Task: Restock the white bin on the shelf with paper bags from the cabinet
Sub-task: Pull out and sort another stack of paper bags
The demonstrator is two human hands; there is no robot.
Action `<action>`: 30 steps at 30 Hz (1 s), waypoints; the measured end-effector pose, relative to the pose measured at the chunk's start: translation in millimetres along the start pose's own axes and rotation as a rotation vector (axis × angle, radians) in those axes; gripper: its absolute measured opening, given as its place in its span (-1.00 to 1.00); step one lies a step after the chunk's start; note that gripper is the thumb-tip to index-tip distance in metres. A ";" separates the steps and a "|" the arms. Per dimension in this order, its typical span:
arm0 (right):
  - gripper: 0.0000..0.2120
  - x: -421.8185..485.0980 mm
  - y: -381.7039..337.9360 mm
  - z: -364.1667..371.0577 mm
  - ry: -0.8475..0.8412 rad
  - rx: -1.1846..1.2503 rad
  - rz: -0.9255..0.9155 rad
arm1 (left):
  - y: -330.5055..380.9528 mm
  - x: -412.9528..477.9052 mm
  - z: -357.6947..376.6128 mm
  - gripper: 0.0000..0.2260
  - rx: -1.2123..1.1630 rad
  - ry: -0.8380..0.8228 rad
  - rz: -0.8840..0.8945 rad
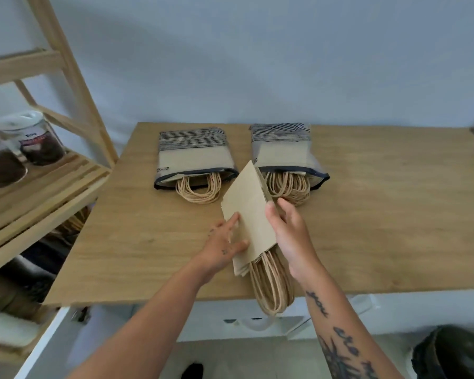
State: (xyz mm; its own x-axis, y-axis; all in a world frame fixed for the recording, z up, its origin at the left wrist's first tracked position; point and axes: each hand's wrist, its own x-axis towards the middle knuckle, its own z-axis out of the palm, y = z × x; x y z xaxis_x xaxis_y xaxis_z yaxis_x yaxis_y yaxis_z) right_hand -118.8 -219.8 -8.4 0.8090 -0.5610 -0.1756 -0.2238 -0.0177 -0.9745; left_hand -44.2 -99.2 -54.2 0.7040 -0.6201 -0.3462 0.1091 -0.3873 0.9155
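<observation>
Both my hands are on a loose stack of bags (248, 214). My left hand (226, 243) pinches its left edge, and my right hand (290, 236) grips the right edge, thumb on the front and fingers behind. The stack is tilted up off the tabletop (380, 214), with its lower end near the front edge, and the twine handles (271, 285) hang past that edge. Further back lie two packs in striped wrappers, the left pack (194, 160) and the right pack (283, 151). They sit side by side with their open ends toward me and handles spilling out. The shelf (39, 181) stands to my left with jars (36, 140) on it; I cannot make out the bin. By my reckoning I am early in the job: bags are out and in hand, but carrying them to the bin is not yet done, and both packs wait.
</observation>
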 end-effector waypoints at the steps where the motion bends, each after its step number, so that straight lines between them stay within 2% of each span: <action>1: -0.34 -1.4 -0.9 -0.5 -0.048 0.038 0.005 | 1.4 0.2 -2.2 -0.38 -0.029 -0.004 0.030; 2: -0.40 -2.7 -1.9 -1.7 -0.095 0.075 -0.008 | 3.5 -0.7 -4.7 -0.39 -0.069 -0.016 0.057; 4: -0.72 -6.4 -2.4 -2.7 -0.171 0.151 -0.024 | 5.9 -1.5 -9.7 -0.45 -0.151 -0.028 0.089; 6: -0.81 -6.7 3.4 0.4 -0.207 0.187 -0.014 | 6.7 -2.2 -13.7 -0.54 -0.235 -0.037 0.090; 10: -0.76 -5.4 10.5 9.1 -0.248 0.194 0.000 | 11.5 -2.9 -20.1 -0.64 -0.356 -0.030 0.050; 12: -0.74 -2.5 10.1 11.2 -0.254 0.209 -0.008 | 16.1 -1.9 -26.2 -0.66 -0.343 -0.055 0.046; 18: -0.71 7.4 5.3 13.2 -0.181 0.309 0.029 | 37.7 14.3 -44.2 -0.39 -0.250 -0.170 -0.017; 22: -0.66 7.3 6.5 11.1 -0.181 0.333 0.059 | 50.9 25.3 -47.5 -0.45 -0.146 -0.246 -0.055; 27: -0.60 4.7 7.3 7.8 -0.218 0.378 0.074 | 50.6 35.9 -47.3 -0.31 -0.103 -0.270 -0.123; 30: -0.61 4.9 7.6 6.8 -0.235 0.416 0.078 | 50.8 38.4 -46.9 -0.35 -0.112 -0.269 -0.119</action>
State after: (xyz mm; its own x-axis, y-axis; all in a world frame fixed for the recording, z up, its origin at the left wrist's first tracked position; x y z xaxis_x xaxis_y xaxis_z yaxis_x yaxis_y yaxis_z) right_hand -112.8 -217.2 -17.6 0.9102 -0.3441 -0.2304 -0.0910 0.3766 -0.9219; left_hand 21.3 -110.7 -11.4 0.4719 -0.7391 -0.4807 0.2667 -0.4000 0.8769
